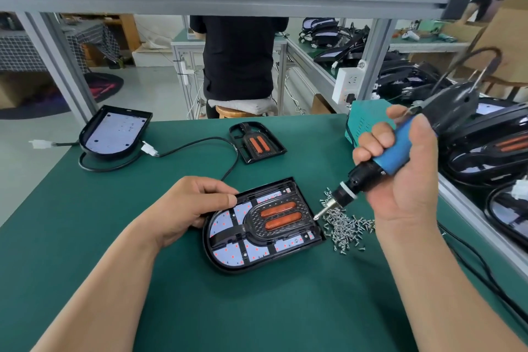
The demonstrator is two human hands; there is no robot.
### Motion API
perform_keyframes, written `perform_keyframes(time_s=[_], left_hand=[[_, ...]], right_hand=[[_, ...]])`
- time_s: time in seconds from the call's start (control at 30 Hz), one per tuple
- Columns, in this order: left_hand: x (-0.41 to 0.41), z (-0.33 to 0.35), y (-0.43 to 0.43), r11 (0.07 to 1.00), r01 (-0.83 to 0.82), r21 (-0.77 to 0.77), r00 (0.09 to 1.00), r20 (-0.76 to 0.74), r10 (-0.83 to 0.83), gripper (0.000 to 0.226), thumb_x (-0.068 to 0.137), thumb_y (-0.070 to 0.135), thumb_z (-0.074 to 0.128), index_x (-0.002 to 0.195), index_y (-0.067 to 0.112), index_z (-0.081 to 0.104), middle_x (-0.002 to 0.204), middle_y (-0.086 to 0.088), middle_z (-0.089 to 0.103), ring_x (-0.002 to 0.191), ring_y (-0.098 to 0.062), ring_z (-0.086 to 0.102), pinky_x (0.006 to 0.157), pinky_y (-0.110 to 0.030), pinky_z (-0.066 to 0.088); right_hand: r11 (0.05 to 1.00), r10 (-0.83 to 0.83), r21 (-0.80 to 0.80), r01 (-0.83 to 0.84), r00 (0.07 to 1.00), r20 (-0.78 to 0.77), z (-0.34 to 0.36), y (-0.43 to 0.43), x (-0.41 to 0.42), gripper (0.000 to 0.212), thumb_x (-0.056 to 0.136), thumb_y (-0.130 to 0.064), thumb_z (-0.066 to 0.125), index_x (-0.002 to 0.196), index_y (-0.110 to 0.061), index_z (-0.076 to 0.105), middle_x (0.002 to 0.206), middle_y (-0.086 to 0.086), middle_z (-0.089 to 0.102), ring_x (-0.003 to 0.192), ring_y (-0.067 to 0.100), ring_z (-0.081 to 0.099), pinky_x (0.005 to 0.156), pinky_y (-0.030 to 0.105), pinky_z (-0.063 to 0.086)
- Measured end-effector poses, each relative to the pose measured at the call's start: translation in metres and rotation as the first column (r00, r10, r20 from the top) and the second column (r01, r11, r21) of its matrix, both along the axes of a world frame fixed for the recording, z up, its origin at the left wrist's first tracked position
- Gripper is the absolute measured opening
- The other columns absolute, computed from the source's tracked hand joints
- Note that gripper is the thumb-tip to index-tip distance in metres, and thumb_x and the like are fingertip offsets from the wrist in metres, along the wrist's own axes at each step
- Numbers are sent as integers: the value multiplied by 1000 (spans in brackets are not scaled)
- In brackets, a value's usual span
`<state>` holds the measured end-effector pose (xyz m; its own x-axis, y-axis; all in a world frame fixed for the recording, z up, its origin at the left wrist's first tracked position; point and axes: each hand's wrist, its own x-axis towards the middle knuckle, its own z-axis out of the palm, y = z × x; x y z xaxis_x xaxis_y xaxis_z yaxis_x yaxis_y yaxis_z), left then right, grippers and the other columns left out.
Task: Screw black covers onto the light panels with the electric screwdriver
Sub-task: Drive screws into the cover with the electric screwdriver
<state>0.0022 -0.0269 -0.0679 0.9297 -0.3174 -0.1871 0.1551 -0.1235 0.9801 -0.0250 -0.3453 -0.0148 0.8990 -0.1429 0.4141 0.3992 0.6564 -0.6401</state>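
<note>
as the cover is already seated on the unit in hand, i judge the task to be at its fastening stage for this piece; the light panel lies flat on the green mat, near its middle and just in front of me, with the black cover laid inside its rim; the left hand grips the panel's far left edge, thumb flat on top and fingers curled at the side; the right hand is closed in a fist round the blue grip of the electric screwdriver, held tilted, its bit tip at the panel's right edge, just beside the loose pile of screws; whether a screw sits on the bit i cannot tell, nor whether any screw is yet driven home; outstanding work: a second panel at the far left corner shows a bare white board with no cover, and a spare cover lies apart from it on the mat; panels stacked at the right appear covered; condition of the piece in hand: d-shaped black tray, white led board with red dots, ribbed cover carrying two orange bars, no visible damage.
</note>
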Motion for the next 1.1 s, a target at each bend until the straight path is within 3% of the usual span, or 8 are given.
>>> perform_keyframes(time_s=[0.1, 0.23, 0.37, 0.57, 0.67, 0.83, 1.0, 1.1], left_hand=[[0, 0, 1, 1000, 4, -9, 1000, -5, -4, 43, 67, 34, 87, 101, 9, 82, 82, -9, 75, 53, -8, 59, 43, -14, 39], [-1, 0, 2, 999, 33, -20, 999, -11, -34, 34, 78, 30, 82, 105, 9, 81, 86, -11, 75, 57, -10, 57, 43, -15, 35], [-1, 1, 2, 998, 67, -12, 998, 18, -66, 48, 78, 46, 82, 106, 7, 80, 77, -6, 67, 52, -8, 38, 42, -16, 26], [-1, 0, 5, 998, 63, 18, 997, 42, -64, 55, 80, 54, 79, 106, 6, 79, 81, -12, 62, 58, -13, 32, 45, -19, 22], [-1, -1, 5, 997, 72, 32, 997, 40, -73, 51, 82, 50, 78, 107, 6, 79, 83, -15, 63, 62, -16, 32, 47, -23, 18], [-1, -1, 4, 997, 73, 22, 996, 42, -73, 53, 78, 50, 79, 103, 3, 78, 78, -12, 63, 55, -13, 33, 45, -20, 22], [-2, -1, 3, 997, 73, 0, 997, 19, -72, 36, 86, 35, 82, 102, 2, 79, 74, -8, 68, 48, -7, 45, 42, -14, 29], [-2, -2, 2, 998, 69, -6, 998, 12, -69, 34, 85, 32, 82, 101, 2, 79, 77, -10, 71, 49, -8, 52, 43, -13, 35]], right_hand=[[994, -100, 28, 102, 993, -66, -1, -11, 0, 32, 110, -50, 46, 109, -20, 58, 79, -8, 49, 66, 7, 49, 66, 21, 49], [973, -195, 94, 212, 967, -163, 2, -28, 4, 39, 106, -58, 55, 107, -19, 58, 81, -7, 51, 66, 8, 48, 66, 21, 48], [958, -248, 82, 273, 941, -232, 3, -51, 6, 45, 101, -61, 63, 107, -17, 57, 81, -5, 52, 67, 10, 48, 63, 22, 48], [933, -357, -174, 315, 874, -330, 10, -72, 7, 29, 102, -46, 63, 97, -19, 55, 72, 1, 57, 57, 17, 52, 55, 27, 49], [884, -422, -355, 303, 844, -331, 12, -79, 7, 26, 94, -37, 66, 102, -16, 53, 71, 5, 60, 56, 21, 55, 53, 30, 51], [638, -559, -711, 295, 813, -164, 11, -88, 1, 27, 90, -37, 75, 104, -17, 64, 80, 7, 70, 58, 22, 62, 50, 35, 54], [235, -656, -958, 163, 754, -32, 3, -98, 1, 19, 91, -41, 77, 101, -29, 67, 82, 1, 74, 65, 15, 70, 61, 39, 60], [6, -681, -1000, 8, 732, 2, -6, -100, 6, 18, 93, -37, 71, 98, -24, 58, 88, 4, 68, 75, 24, 66, 70, 43, 54]])
